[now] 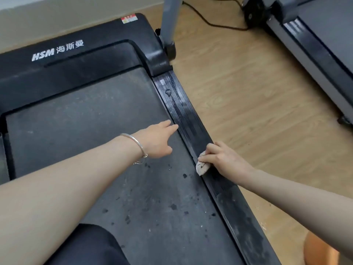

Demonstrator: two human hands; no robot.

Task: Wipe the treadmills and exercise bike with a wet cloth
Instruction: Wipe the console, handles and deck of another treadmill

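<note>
A black treadmill (86, 60) fills the left of the head view, its grey belt (91, 115) dusty and spotted with dark wet drops. My right hand (223, 159) grips a small, dirty beige cloth (202, 167) and presses it on the ribbed right side rail (183, 109). The rail looks wet and shiny above the cloth and dusty below it. My left hand (156, 139), with a silver bangle at the wrist, rests with straight fingers on the belt's right edge, fingertips at the rail.
A grey upright post (170, 20) rises from the treadmill's front right corner. A second treadmill (317, 44) stands at the right across a strip of wooden floor (248, 96), with a black cable (210, 22) behind. My dark-clothed knee (89, 245) is at the bottom.
</note>
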